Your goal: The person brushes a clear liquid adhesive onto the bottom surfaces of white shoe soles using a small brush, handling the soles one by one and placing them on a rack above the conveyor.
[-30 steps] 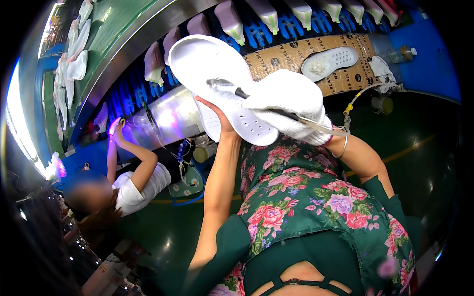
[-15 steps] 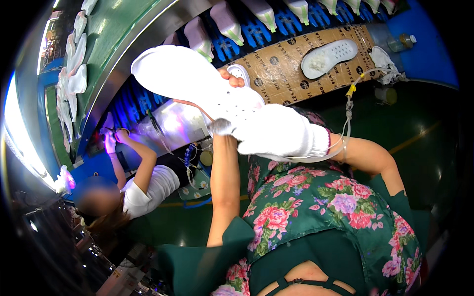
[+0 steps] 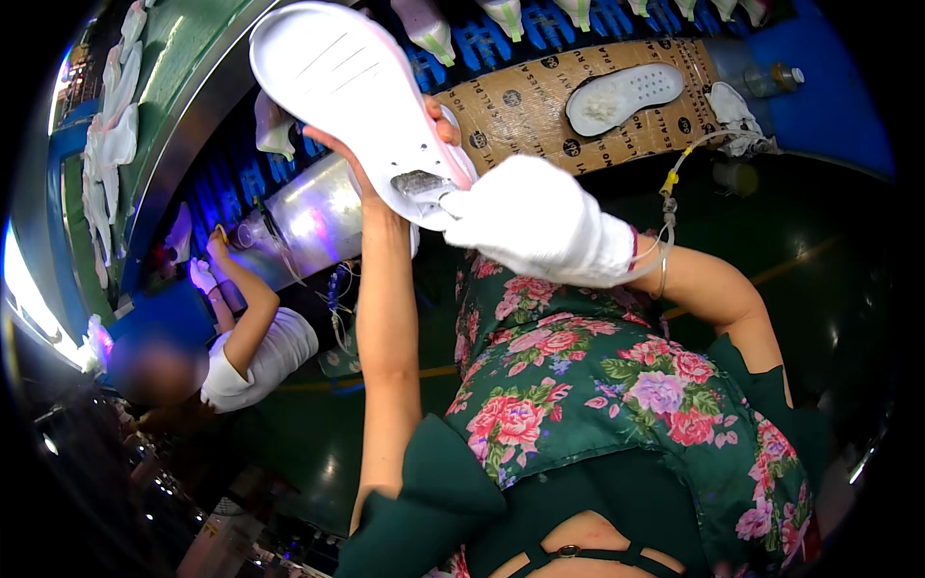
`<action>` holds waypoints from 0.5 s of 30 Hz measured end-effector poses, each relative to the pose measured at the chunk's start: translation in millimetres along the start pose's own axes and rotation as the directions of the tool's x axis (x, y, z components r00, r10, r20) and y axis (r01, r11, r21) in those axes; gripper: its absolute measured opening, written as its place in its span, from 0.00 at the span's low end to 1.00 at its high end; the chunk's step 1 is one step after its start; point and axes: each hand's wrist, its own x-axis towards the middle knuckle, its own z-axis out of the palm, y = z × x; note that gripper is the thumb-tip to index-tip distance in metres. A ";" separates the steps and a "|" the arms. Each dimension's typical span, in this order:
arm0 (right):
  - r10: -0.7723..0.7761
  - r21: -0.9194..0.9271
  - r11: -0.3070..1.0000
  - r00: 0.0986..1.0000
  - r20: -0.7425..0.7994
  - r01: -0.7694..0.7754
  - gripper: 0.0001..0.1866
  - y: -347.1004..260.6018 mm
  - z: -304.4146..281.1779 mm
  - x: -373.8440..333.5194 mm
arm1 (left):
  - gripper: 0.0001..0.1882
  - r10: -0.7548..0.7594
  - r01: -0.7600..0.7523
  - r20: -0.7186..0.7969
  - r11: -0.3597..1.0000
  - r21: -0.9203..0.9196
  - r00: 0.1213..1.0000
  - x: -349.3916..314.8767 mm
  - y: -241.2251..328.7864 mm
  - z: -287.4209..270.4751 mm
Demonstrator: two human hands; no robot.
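Note:
A white shoe sole (image 3: 352,91), pink along one side, is held up tilted at the upper left. My bare left hand (image 3: 369,183) is closed around it, thumb on one edge and fingertips on the other. My right hand (image 3: 540,222), in a white knit glove, is closed on a brush (image 3: 417,181); its grey bristly head lies against the holed end of the sole. The glove hides the handle. A clear tube (image 3: 655,265) runs along my right wrist to a yellow valve (image 3: 671,181).
Another sole (image 3: 624,101) lies on a brown cardboard sheet (image 3: 525,106), beside a white cloth (image 3: 729,108) and a bottle (image 3: 776,79). Shoe forms (image 3: 426,29) stand on blue holders behind. White pieces line a green belt (image 3: 178,58). A co-worker (image 3: 255,356) works at the left.
The sole has turned in my left hand, showing its grooved wide end and pink side. My right hand has moved slightly left and up, with the brush now against the holed end.

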 end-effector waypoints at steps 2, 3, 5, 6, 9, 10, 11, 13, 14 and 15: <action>0.068 0.035 0.997 0.990 0.126 -0.073 0.15 -14.6 4.9 -9.8 | 0.64 -0.078 0.078 0.019 0.997 0.031 0.997 4.9 4.1 -0.2; 0.102 0.112 0.987 0.987 0.123 -0.116 0.15 -16.9 7.5 -10.5 | 0.64 -0.126 0.124 0.027 0.991 0.057 0.992 5.7 7.6 -2.8; 0.037 0.307 0.949 0.990 0.133 -0.076 0.16 -11.3 -5.2 -5.2 | 0.64 -0.216 0.212 0.034 0.973 0.089 0.976 6.8 12.8 -8.1; 0.004 0.400 0.915 0.991 0.131 -0.056 0.16 -10.0 -12.1 0.1 | 0.64 -0.260 0.255 0.034 0.961 0.104 0.965 6.3 14.7 -9.9; 0.029 0.137 0.990 0.994 0.108 -0.044 0.18 -14.8 -11.9 1.8 | 0.64 -0.378 0.371 0.017 0.916 0.152 0.926 5.0 14.5 -14.9; 0.052 0.051 0.997 0.992 0.111 -0.058 0.18 -15.9 -10.3 0.7 | 0.63 -0.405 0.400 -0.001 0.902 0.164 0.914 3.6 13.5 -15.8; 0.020 -0.015 1.000 0.987 0.162 -0.018 0.16 -15.9 -4.1 0.1 | 0.62 -0.414 0.411 -0.031 0.888 0.207 0.910 4.5 13.4 -16.3; 0.082 0.000 0.996 0.969 0.235 -0.085 0.15 -23.4 -1.2 0.2 | 0.59 -0.459 0.459 -0.047 0.866 0.198 0.887 7.4 16.4 -15.9; 0.079 0.035 0.995 0.956 0.284 -0.093 0.15 -24.0 -1.2 -0.8 | 0.58 -0.483 0.478 -0.035 0.851 0.217 0.875 9.0 18.9 -16.9; 0.051 0.154 0.983 0.960 0.275 -0.097 0.15 -22.1 -3.4 -0.1 | 0.56 -0.472 0.480 -0.090 0.850 0.217 0.877 7.1 19.1 -24.4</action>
